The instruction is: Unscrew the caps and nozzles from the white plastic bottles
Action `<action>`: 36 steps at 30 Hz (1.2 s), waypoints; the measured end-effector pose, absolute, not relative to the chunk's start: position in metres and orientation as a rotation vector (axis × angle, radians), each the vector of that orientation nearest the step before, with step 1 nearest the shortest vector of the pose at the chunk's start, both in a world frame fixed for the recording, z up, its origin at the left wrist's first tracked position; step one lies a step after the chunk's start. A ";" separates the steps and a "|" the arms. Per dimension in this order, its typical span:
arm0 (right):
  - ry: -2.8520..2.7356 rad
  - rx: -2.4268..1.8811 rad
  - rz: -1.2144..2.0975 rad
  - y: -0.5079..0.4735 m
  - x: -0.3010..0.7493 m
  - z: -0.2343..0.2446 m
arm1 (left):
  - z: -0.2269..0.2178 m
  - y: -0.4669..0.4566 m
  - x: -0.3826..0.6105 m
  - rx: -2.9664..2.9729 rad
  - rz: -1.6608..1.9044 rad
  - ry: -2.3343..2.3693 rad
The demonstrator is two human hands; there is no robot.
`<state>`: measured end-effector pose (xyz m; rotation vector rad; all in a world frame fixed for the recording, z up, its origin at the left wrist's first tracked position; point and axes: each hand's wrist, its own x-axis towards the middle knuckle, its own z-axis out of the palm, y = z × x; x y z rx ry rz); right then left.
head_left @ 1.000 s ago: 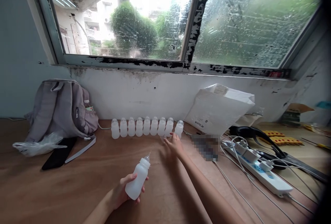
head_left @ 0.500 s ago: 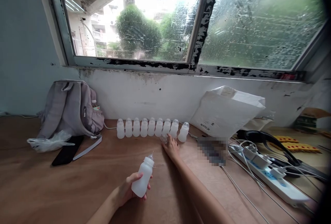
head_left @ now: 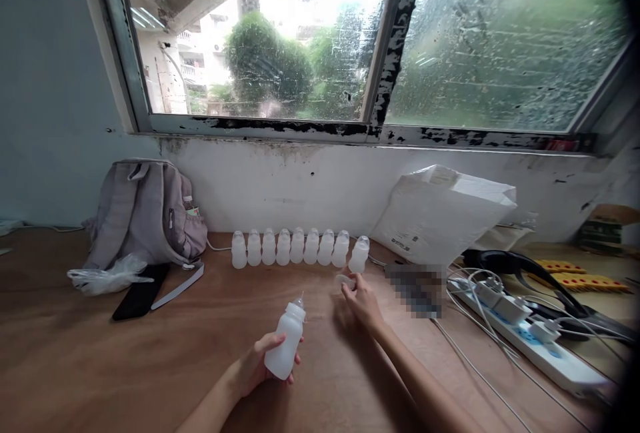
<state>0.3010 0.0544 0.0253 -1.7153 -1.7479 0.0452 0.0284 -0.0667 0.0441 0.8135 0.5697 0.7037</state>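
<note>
My left hand (head_left: 273, 360) is closed around a frosted white baby bottle (head_left: 285, 346), tilted a little to the right above the table. Its clear nipple (head_left: 299, 302) is uncovered at the top. Farther off, the fingers of my right hand (head_left: 363, 296) pinch a clear dome-shaped bottle cap (head_left: 343, 282) by its side. Beyond that hand stands a row of several similar bottles (head_left: 283, 250), upright with clear caps on. The rightmost bottle (head_left: 359, 254) stands slightly apart from the others, just behind my right fingers.
A grey backpack (head_left: 150, 213) leans at the left, with a crumpled plastic bag (head_left: 110, 276) and a black phone-like slab (head_left: 143, 293) before it. On the right are a large white bag (head_left: 440, 213), a power strip (head_left: 537, 336) with cables, and black headphones (head_left: 520, 270).
My right hand has moved right and closer to me, carrying the clear cap away from in front of the row. The left hand still holds its bottle. The view has shifted slightly.
</note>
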 end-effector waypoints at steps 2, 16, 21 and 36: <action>-1.773 -1.835 -0.040 0.050 0.312 0.029 | 0.044 -0.067 0.029 0.819 0.702 0.572; -1.752 -1.141 0.929 -0.023 0.225 0.060 | 0.045 -0.069 0.038 1.026 0.849 0.772; -1.585 -1.044 1.112 -0.043 0.193 0.058 | 0.048 -0.075 0.047 1.466 0.963 0.886; -1.383 -0.916 1.240 -0.058 0.199 0.071 | 0.051 -0.095 0.066 1.089 0.794 0.704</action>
